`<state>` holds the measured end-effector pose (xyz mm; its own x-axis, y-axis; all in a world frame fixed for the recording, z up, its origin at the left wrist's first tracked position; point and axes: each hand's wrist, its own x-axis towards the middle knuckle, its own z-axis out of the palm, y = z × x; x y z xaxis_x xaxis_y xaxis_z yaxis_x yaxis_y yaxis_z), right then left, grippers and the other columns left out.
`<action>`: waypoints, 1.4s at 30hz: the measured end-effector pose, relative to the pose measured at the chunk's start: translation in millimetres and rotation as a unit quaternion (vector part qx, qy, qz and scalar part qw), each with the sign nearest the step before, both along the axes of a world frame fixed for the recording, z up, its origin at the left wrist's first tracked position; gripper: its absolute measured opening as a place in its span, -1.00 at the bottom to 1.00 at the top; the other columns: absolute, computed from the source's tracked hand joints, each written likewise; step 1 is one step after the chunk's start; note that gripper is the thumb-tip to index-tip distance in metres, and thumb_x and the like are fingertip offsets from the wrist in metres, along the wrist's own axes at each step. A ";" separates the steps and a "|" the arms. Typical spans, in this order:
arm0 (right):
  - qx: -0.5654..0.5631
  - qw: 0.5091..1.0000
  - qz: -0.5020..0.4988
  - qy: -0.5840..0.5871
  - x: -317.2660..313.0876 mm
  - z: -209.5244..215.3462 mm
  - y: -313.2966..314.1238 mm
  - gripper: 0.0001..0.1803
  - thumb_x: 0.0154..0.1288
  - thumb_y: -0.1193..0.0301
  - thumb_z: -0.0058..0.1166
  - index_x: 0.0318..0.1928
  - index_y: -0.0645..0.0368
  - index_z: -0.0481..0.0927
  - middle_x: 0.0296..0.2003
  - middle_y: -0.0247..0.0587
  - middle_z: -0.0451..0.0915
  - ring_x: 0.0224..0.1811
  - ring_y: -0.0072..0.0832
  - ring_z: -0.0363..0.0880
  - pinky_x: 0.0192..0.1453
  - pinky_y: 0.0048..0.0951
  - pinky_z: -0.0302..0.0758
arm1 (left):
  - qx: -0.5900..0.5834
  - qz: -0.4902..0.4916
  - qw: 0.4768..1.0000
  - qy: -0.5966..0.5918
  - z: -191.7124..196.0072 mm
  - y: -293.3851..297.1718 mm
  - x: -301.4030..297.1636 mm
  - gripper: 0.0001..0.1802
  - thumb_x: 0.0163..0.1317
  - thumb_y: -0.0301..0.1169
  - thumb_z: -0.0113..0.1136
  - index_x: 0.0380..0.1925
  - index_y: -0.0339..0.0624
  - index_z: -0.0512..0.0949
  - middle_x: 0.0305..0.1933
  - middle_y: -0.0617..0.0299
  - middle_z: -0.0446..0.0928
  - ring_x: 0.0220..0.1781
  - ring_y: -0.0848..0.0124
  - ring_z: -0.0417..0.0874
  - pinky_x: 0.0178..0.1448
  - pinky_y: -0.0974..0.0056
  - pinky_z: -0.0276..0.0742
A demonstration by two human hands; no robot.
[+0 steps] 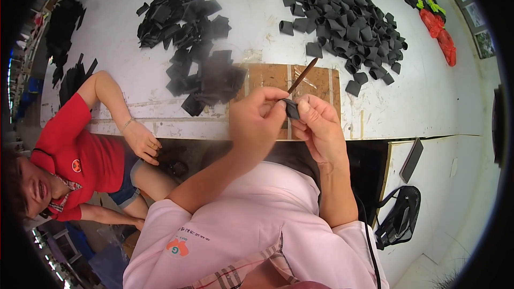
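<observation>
Above the table's front edge, my left hand (259, 115) and my right hand (322, 123) meet, both with closed fingers. Pinched between them is a small folded black fabric piece (292, 109). A slim brown pointed stick (304, 74) slants up and right from my left fingertips; whether I grip it or it lies on the board behind is hidden. Under my hands lies a brown cardboard sheet (270, 76) with clear tape strips. Beyond it to the left is a heap of flat black pieces (201, 75). At the far right spreads a pile of looped black pieces (348, 21).
A person in a red shirt (93, 152) sits at my left, one arm by the table edge. More black strips (64, 32) lie at the far left. Red plastic bags (439, 35) rest far right. A black bag (401, 217) and a dark phone-like slab (412, 160) are on the right-hand surface.
</observation>
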<state>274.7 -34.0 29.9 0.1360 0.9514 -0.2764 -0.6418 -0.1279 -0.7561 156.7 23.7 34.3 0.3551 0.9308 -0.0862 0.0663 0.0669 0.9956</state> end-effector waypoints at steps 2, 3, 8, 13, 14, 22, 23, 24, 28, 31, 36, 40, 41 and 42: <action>-0.014 0.992 -0.002 -0.124 5.6 19.2 2.5 -0.78 0.23 0.27 -0.04 -0.46 0.14 0.46 -0.66 -0.60 0.25 -0.66 -0.83 0.07 -0.63 -0.76 -0.03 | -0.084 -0.036 0.990 -0.111 8.9 18.5 0.0 -0.90 0.08 -0.61 -0.03 -0.39 -0.30 0.46 -0.49 0.19 0.50 -0.74 0.59 0.41 -0.66 0.53 0.27; 0.004 0.990 -0.007 -0.144 11.0 27.6 6.8 -0.78 0.22 0.26 -0.04 -0.46 0.13 0.46 -0.66 -0.61 0.25 -0.66 -0.84 0.08 -0.63 -0.75 -0.02 | -0.277 -0.154 0.891 -0.325 10.5 31.2 -2.6 -0.85 0.15 -0.59 -0.13 -0.30 -0.33 0.41 -0.45 0.12 0.50 -0.80 0.63 0.28 -0.73 0.54 0.14; 0.104 0.968 -0.026 -0.226 31.0 59.7 44.2 -0.75 0.19 0.26 0.00 -0.44 0.20 0.44 -0.64 -0.49 0.29 -0.67 -0.78 0.13 -0.66 -0.75 0.02 | -0.508 -0.219 0.646 -0.526 43.0 53.5 5.6 -0.86 0.22 -0.49 -0.12 -0.24 -0.25 0.39 -0.58 0.29 0.44 -0.88 0.71 0.07 -0.78 0.58 -0.04; 0.103 0.988 0.090 -0.076 38.8 20.1 47.7 -0.72 0.18 0.24 0.02 -0.44 0.23 0.43 -0.64 -0.47 0.28 -0.68 -0.76 0.11 -0.66 -0.74 0.00 | -0.441 -0.229 0.747 -0.442 11.4 54.2 2.1 -0.88 0.21 -0.51 -0.08 -0.26 -0.23 0.40 -0.46 0.25 0.47 -0.86 0.71 0.08 -0.77 0.57 -0.05; 0.105 0.988 0.084 -0.073 37.9 21.0 46.6 -0.71 0.18 0.23 0.02 -0.45 0.23 0.43 -0.64 -0.47 0.28 -0.68 -0.76 0.11 -0.66 -0.74 0.00 | -0.442 -0.226 0.748 -0.441 12.5 53.6 1.4 -0.88 0.21 -0.51 -0.08 -0.26 -0.23 0.40 -0.46 0.25 0.47 -0.86 0.71 0.08 -0.77 0.57 -0.05; 0.135 0.983 0.084 -0.092 38.9 18.5 48.5 -0.75 0.20 0.29 0.00 -0.49 0.21 0.41 -0.59 -0.46 0.31 -0.62 -0.77 0.13 -0.61 -0.75 0.05 | -0.233 -0.182 0.898 -0.325 18.7 47.1 4.6 -0.76 0.14 -0.54 0.01 -0.16 -0.28 0.38 -0.40 0.20 0.50 -0.73 0.66 0.28 -0.64 0.61 0.16; 0.119 0.964 0.038 -0.234 39.3 23.0 47.8 -0.77 0.19 0.31 0.02 -0.48 0.22 0.43 -0.59 -0.45 0.34 -0.60 -0.74 0.19 -0.57 -0.73 0.11 | -0.233 -0.183 0.899 -0.324 20.6 45.7 9.1 -0.76 0.14 -0.54 0.01 -0.16 -0.28 0.38 -0.40 0.20 0.50 -0.73 0.66 0.28 -0.64 0.61 0.16; 0.099 0.923 -0.008 -0.372 39.3 27.2 46.7 -0.79 0.17 0.33 0.04 -0.47 0.22 0.45 -0.60 -0.43 0.37 -0.59 -0.70 0.25 -0.53 -0.70 0.16 | -0.045 -0.104 0.955 -0.275 22.2 42.6 17.4 -0.73 0.12 -0.55 0.04 -0.13 -0.29 0.39 -0.38 0.19 0.51 -0.62 0.62 0.36 -0.52 0.58 0.26; 0.119 0.868 -0.180 -0.447 22.8 34.6 32.9 -0.77 0.06 0.34 0.14 -0.39 0.26 0.47 -0.51 -0.31 0.42 -0.51 -0.58 0.36 -0.49 -0.63 0.28 | 0.310 -0.171 0.924 -0.141 37.3 57.8 14.9 -0.69 0.05 -0.63 0.11 -0.14 -0.33 0.44 -0.27 0.12 0.49 -0.26 0.44 0.48 -0.14 0.43 0.38; 0.240 0.756 -0.228 -0.565 14.6 34.3 29.0 -0.64 -0.18 0.38 0.31 -0.34 0.24 0.50 -0.46 -0.24 0.45 -0.47 -0.45 0.41 -0.49 -0.52 0.35 | 0.370 -0.181 0.903 -0.120 38.6 60.3 16.4 -0.83 0.06 -0.57 0.13 -0.29 -0.32 0.51 -0.30 0.16 0.49 -0.31 0.47 0.48 -0.21 0.48 0.39; 0.235 0.732 -0.225 -0.598 10.2 35.9 32.1 -0.65 -0.20 0.42 0.31 -0.35 0.24 0.50 -0.46 -0.21 0.45 -0.50 -0.43 0.41 -0.52 -0.53 0.33 | 0.151 -0.123 0.934 -0.299 26.4 44.3 22.7 -0.88 0.10 -0.53 0.13 -0.35 -0.33 0.50 -0.34 0.21 0.49 -0.33 0.51 0.46 -0.24 0.46 0.38; 0.221 0.739 -0.222 -0.597 6.3 45.8 33.1 -0.68 -0.18 0.47 0.30 -0.34 0.25 0.51 -0.46 -0.22 0.46 -0.54 -0.51 0.39 -0.55 -0.56 0.32 | 0.068 -0.057 0.931 -0.354 25.4 42.4 19.5 -0.87 0.15 -0.48 0.08 -0.34 -0.33 0.48 -0.34 0.24 0.46 -0.32 0.54 0.42 -0.20 0.46 0.34; 0.215 0.747 -0.213 -0.592 6.4 48.0 32.9 -0.69 -0.17 0.49 0.29 -0.34 0.26 0.51 -0.46 -0.23 0.46 -0.55 -0.54 0.39 -0.55 -0.58 0.31 | 0.070 -0.058 0.931 -0.354 24.5 43.1 18.5 -0.87 0.15 -0.48 0.08 -0.34 -0.33 0.48 -0.34 0.24 0.46 -0.32 0.54 0.42 -0.20 0.46 0.34; 0.217 0.747 -0.214 -0.591 6.8 53.2 31.7 -0.69 -0.17 0.49 0.29 -0.34 0.26 0.51 -0.46 -0.23 0.46 -0.55 -0.54 0.39 -0.55 -0.58 0.31 | 0.016 -0.063 0.923 -0.379 23.5 43.8 16.8 -0.87 0.16 -0.47 0.07 -0.34 -0.34 0.47 -0.33 0.23 0.46 -0.31 0.54 0.42 -0.19 0.47 0.32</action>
